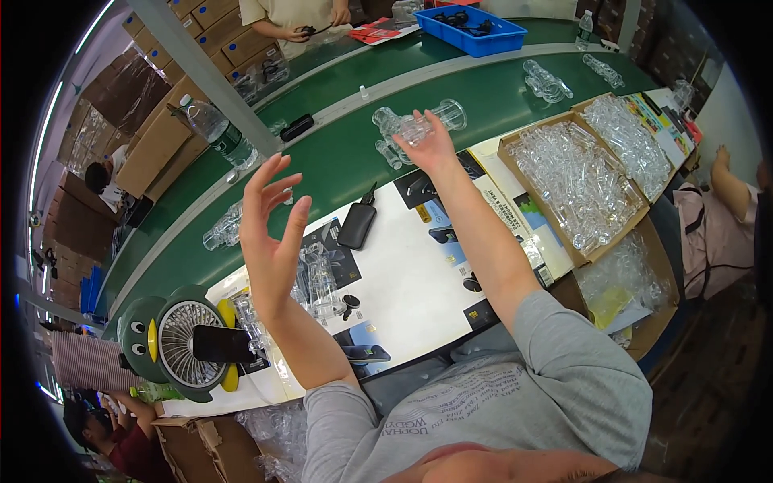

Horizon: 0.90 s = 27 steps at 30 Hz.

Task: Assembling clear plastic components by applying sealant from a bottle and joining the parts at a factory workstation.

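Observation:
My right hand (431,146) reaches out over the green conveyor belt (338,161), thumb and fingers around a clear moulded plastic insert (394,122). More clear plastic lies right beside it on the belt. My left hand (274,229) is raised with its fingers spread, holding nothing. Below and beside it, a stack of clear plastic inserts (316,278) lies on the work surface. Between my hands a black oblong device (357,225) with a short black cord end rests on a white printed board (403,282).
To the right stands a cardboard box (580,258) full of clear inserts. At left are a green penguin-shaped fan (145,342), a phone (221,344) and a water bottle (217,129). A blue bin (475,36) sits across the belt, near another person's hands (340,14).

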Each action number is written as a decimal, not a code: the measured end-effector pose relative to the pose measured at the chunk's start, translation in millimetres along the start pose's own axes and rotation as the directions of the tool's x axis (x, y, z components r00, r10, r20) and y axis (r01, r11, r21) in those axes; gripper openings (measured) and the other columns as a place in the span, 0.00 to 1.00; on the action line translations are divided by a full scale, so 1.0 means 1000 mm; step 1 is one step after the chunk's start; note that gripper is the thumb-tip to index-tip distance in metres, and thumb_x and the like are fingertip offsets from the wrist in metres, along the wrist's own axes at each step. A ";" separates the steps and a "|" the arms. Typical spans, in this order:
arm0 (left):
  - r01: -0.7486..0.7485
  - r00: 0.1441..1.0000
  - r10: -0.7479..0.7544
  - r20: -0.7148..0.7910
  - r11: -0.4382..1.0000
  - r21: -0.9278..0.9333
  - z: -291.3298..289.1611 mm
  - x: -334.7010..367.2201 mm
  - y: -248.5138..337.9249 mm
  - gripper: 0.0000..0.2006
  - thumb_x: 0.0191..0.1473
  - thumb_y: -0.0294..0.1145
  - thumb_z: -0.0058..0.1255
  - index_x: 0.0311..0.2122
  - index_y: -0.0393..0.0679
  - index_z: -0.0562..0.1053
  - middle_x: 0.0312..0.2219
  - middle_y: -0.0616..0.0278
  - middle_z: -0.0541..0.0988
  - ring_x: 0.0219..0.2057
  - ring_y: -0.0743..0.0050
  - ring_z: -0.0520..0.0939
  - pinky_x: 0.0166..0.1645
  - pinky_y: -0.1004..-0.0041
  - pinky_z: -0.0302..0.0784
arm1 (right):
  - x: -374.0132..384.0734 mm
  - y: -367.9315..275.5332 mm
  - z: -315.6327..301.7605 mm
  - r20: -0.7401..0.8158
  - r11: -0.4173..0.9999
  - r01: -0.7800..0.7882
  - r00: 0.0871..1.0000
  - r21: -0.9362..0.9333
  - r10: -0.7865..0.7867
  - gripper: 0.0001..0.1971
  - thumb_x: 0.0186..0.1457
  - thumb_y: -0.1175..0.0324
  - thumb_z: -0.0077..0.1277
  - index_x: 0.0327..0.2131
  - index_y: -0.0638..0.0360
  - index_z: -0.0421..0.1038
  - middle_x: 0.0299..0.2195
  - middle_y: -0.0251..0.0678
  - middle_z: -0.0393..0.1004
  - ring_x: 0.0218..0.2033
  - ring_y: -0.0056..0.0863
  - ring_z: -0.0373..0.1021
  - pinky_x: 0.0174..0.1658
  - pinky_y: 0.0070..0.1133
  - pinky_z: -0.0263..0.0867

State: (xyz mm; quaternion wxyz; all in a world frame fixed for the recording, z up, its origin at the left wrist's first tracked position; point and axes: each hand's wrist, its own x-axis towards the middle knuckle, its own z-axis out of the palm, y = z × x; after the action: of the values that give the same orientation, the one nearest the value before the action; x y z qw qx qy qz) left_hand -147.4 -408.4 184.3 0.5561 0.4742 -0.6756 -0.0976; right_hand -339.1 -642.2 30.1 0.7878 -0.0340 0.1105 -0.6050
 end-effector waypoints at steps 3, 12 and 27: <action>0.030 0.999 -0.030 0.015 0.999 -0.011 -0.003 0.001 -0.014 0.23 0.49 0.27 0.52 0.52 0.41 0.65 0.46 0.56 0.73 0.46 0.68 0.75 0.50 0.69 0.68 | -0.013 0.017 0.017 0.040 0.988 -0.001 0.999 -0.155 0.008 0.17 0.52 0.61 0.50 0.45 0.53 0.66 0.46 0.39 0.66 0.51 0.39 0.61 0.59 0.42 0.48; 0.261 0.898 -0.434 -0.066 0.649 -0.714 0.013 0.016 -0.076 0.24 0.56 0.37 0.47 0.54 0.35 0.60 0.51 0.49 0.67 0.56 0.60 0.64 0.59 0.62 0.59 | -0.090 0.031 0.096 0.624 0.701 0.282 0.725 -0.655 0.291 0.24 0.52 0.67 0.51 0.52 0.62 0.63 0.50 0.39 0.68 0.49 0.30 0.67 0.53 0.28 0.62; -0.187 0.684 -0.636 -0.357 0.320 -0.929 -0.069 0.005 -0.076 0.26 0.51 0.48 0.46 0.49 0.39 0.64 0.44 0.52 0.70 0.46 0.61 0.71 0.49 0.59 0.69 | -0.167 0.027 0.138 0.578 -0.204 0.673 0.724 -0.711 0.376 0.25 0.41 0.61 0.61 0.44 0.58 0.68 0.30 0.38 0.75 0.33 0.28 0.73 0.37 0.23 0.65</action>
State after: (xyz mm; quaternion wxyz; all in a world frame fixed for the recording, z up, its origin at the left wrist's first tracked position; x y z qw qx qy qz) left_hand -48.4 -424.9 162.2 0.9022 0.1717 -0.1579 -0.3628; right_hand -324.5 -485.6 181.1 0.3439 -0.8426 0.2445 -0.3345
